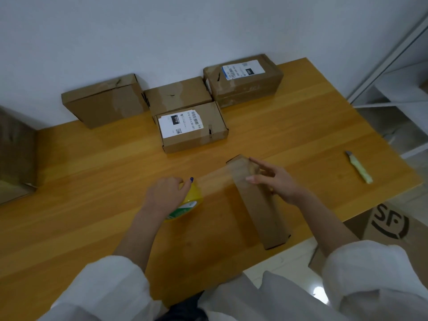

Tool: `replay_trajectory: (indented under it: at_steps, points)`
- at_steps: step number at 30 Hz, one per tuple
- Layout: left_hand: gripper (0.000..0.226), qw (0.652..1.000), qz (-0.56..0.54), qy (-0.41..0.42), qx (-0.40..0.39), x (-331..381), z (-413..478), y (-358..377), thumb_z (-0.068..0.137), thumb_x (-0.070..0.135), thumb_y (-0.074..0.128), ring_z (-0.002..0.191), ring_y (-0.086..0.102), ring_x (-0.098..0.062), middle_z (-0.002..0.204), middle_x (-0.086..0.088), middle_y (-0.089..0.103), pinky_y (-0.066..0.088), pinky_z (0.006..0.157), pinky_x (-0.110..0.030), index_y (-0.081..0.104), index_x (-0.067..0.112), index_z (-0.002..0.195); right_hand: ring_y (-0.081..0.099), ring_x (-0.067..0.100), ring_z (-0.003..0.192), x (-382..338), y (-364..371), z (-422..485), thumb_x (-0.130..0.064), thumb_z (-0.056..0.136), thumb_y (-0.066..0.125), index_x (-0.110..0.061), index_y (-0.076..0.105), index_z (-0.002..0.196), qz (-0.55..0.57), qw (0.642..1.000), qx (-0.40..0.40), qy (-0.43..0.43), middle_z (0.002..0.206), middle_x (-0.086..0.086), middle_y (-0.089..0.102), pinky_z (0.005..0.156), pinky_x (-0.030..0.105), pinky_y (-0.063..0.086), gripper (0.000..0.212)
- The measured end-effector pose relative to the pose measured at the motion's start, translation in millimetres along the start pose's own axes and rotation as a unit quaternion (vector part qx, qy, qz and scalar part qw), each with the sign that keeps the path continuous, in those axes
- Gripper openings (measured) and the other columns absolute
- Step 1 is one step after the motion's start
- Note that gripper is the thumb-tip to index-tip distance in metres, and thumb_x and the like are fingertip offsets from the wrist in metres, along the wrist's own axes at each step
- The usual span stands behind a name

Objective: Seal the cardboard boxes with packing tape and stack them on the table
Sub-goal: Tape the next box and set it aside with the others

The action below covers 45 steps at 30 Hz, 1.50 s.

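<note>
A long narrow cardboard box [261, 209] lies on the wooden table [92, 163], slanting from the middle toward the front right edge. My left hand [165, 195] grips a yellow roll of packing tape [188, 203] just left of the box. A clear strip of tape [215, 179] stretches from the roll across the far end of the box. My right hand [274, 179] rests on that end with straight fingers, pressing the tape against the cardboard.
Several cardboard boxes stand at the back by the wall: a plain box [104, 100], a labelled box [192, 127], another plain box [177, 93] behind it, and a labelled box [243, 79]. A utility knife [359, 166] lies at the right. A printed carton [391, 228] sits on the floor.
</note>
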<state>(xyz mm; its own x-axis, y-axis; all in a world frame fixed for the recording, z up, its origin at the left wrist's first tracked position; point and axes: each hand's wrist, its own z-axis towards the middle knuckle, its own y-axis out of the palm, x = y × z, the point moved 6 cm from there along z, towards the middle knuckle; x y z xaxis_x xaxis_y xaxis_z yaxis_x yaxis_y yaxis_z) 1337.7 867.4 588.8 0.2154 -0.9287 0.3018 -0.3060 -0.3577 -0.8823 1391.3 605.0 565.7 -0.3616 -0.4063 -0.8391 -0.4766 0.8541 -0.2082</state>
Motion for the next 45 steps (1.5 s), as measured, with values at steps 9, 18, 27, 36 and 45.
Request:
replay_trajectory:
  at_steps: [9, 18, 27, 36, 45]
  points:
    - [0.048, 1.000, 0.008, 0.009, 0.007, 10, 5, 7, 0.101, 0.040, 0.032, 0.050, 0.049, -0.021, 0.055, -0.007, 0.051, 0.035, 0.042, -0.027, 0.065, 0.008, 0.108, 0.058, 0.011, 0.114, 1, -5, -27, -0.048, 0.084, 0.066, -0.020, 0.059, 0.131, -0.042, 0.991, 0.121, -0.047, 0.126, -0.003, 0.062, 0.089, 0.031, 0.055, 0.056]
    - [0.047, 1.000, 0.001, 0.011, 0.010, 12, 7, 11, 0.100, 0.042, 0.031, 0.047, 0.046, -0.021, 0.052, -0.004, 0.047, 0.031, 0.042, -0.025, 0.066, 0.010, 0.096, 0.062, 0.005, 0.089, 2, -1, -32, -0.062, 0.085, 0.048, -0.022, 0.055, 0.136, -0.048, 0.995, 0.078, -0.046, 0.105, -0.007, 0.067, 0.062, 0.013, 0.047, 0.066]
    - [0.048, 0.999, 0.020, 0.018, 0.026, 24, 10, 12, 0.100, 0.044, 0.031, 0.056, 0.058, -0.028, 0.057, -0.009, 0.055, 0.037, 0.044, -0.027, 0.068, 0.014, 0.103, 0.059, 0.008, 0.057, 11, 6, -32, -0.034, 0.101, 0.041, -0.016, 0.066, 0.069, 0.048, 0.998, 0.039, -0.029, 0.062, -0.006, 0.062, 0.055, 0.020, 0.044, 0.044]
    - [0.048, 0.999, 0.028, 0.003, 0.034, 27, 8, 12, 0.099, 0.045, 0.032, 0.052, 0.054, -0.024, 0.054, -0.005, 0.052, 0.035, 0.042, -0.026, 0.069, 0.014, 0.104, 0.049, 0.005, 0.121, 10, -1, -34, -0.048, 0.094, 0.043, -0.033, 0.040, 0.143, 0.021, 0.999, -0.032, 0.031, 0.135, -0.017, 0.050, 0.094, 0.029, 0.048, 0.052]
    - [0.050, 0.999, 0.044, -0.003, 0.016, 30, 10, 11, 0.099, 0.047, 0.030, 0.045, 0.043, -0.016, 0.050, 0.000, 0.045, 0.030, 0.040, -0.022, 0.066, 0.016, 0.113, 0.022, 0.016, 0.145, -12, -7, -40, -0.058, 0.094, 0.028, -0.028, 0.025, 0.151, -0.061, 0.994, -0.016, 0.086, 0.157, -0.009, 0.023, 0.113, 0.036, 0.023, 0.065]
